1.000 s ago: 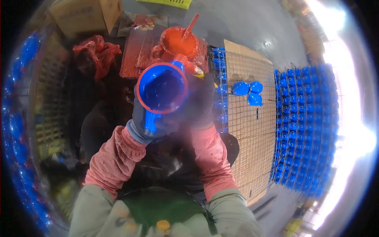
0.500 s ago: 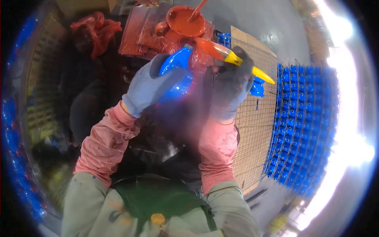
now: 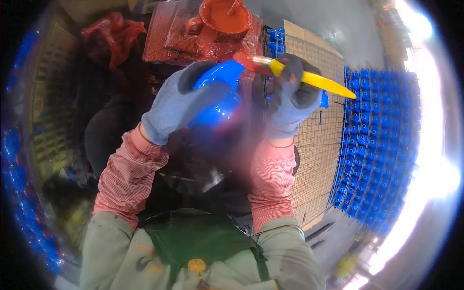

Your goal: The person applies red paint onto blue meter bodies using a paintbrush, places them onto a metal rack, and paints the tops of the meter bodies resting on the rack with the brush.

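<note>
My left hand (image 3: 175,102), in a grey-blue glove with dark palm, is closed round a glossy blue rounded piece (image 3: 221,107) with a narrower upper end. The piece's exact kind cannot be made out, and part of it lies behind the fingers. In my right hand (image 3: 291,102), gloved alike, is a paintbrush (image 3: 321,81) with a yellow handle, gripped near its metal band. Its red-coated bristles meet the upper tip of the blue piece. Just beyond the hands stands a mug of red paint (image 3: 224,18) with a stick in it, on a red-smeared board (image 3: 158,34).
To the right lies a wire grid over cardboard (image 3: 314,164), a few blue pieces at its far end. Farther right, a rack holds many blue pieces (image 3: 374,145). A crumpled red plastic bag (image 3: 113,36) lies far left; more blue pieces (image 3: 19,179) line the left rim.
The right hand has shifted slightly right, and the brush has turned flatter, its bristles now at the tip of the blue piece. The left hand has moved slightly left and down, its grip kept.
</note>
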Available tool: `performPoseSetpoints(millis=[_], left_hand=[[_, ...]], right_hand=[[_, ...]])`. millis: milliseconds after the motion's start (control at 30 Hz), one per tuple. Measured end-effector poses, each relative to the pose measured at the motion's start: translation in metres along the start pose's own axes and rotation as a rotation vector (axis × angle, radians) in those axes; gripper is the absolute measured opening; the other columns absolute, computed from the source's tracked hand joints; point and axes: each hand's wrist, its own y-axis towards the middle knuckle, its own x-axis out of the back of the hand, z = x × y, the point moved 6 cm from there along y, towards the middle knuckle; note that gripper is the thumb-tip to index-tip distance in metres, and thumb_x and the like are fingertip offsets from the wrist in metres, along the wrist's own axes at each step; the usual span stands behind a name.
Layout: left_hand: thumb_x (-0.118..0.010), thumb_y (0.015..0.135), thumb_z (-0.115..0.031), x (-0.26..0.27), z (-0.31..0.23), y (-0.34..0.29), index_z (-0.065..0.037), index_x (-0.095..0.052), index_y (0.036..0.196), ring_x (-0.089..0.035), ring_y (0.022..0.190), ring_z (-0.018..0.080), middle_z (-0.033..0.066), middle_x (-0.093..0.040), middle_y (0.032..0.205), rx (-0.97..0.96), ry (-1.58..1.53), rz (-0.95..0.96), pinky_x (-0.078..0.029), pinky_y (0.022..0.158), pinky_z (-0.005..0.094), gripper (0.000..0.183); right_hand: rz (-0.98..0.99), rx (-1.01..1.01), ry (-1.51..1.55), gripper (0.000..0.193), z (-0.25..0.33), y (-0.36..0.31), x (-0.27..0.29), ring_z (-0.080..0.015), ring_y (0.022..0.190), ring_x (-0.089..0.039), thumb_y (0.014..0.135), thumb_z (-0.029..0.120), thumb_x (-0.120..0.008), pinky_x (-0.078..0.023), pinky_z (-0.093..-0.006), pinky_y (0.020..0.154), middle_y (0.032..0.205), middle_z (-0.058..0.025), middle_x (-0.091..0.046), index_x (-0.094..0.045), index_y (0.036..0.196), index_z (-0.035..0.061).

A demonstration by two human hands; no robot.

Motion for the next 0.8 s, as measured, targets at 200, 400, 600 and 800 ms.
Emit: performPoseSetpoints(millis=[200, 400, 600, 800], left_hand=[[-0.052, 0.096, -0.037, -0.001, 0.012, -0.005, 0.004, -0.055, 0.128, -0.066, 0.104, 0.0227, 0.0146, -0.066, 0.118, 0.037, -0.535, 0.124, -0.052, 0.093, 0.0350, 0.053], [-0.049, 0.095, -0.053, -0.048, 0.044, -0.021, -0.004, -0.041, 0.146, -0.061, 0.111, 0.0474, 0.0280, -0.056, 0.132, 0.369, -1.730, 0.390, -0.057, 0.078, 0.0543, 0.072], [-0.054, 0.093, -0.046, -0.076, 0.040, -0.038, -0.005, -0.039, 0.146, -0.058, 0.115, 0.0444, 0.0253, -0.053, 0.135, 0.519, -1.788, 0.578, -0.053, 0.085, 0.0518, 0.069], [-0.059, 0.091, -0.039, -0.060, 0.021, -0.021, -0.006, -0.038, 0.145, -0.055, 0.119, 0.0414, 0.0227, -0.050, 0.138, 0.400, -1.603, 0.431, -0.050, 0.092, 0.0493, 0.067]], right_hand=[[-0.044, -0.286, 0.592, 0.033, -0.041, -0.011, -0.008, -0.0163, 0.069, -0.061, 0.096, 0.034, -0.059, -0.049, -0.0258, 0.058, 0.093, -0.0102, -0.066, -0.058, 0.105, 0.0027], [0.074, -0.750, 1.101, 0.041, -0.065, -0.045, -0.065, -0.0169, 0.074, -0.064, 0.100, 0.044, -0.054, -0.051, -0.0256, 0.060, 0.093, -0.0092, -0.066, -0.060, 0.111, 0.0055], [0.099, -0.893, 1.338, 0.036, -0.062, -0.065, -0.099, -0.0176, 0.077, -0.062, 0.096, 0.037, -0.059, -0.049, -0.0270, 0.067, 0.092, -0.0082, -0.064, -0.061, 0.111, 0.0045], [0.028, -0.851, 1.183, 0.033, -0.082, -0.065, -0.073, -0.0182, 0.079, -0.060, 0.093, 0.030, -0.064, -0.048, -0.0285, 0.074, 0.090, -0.0071, -0.062, -0.062, 0.111, 0.0034]])
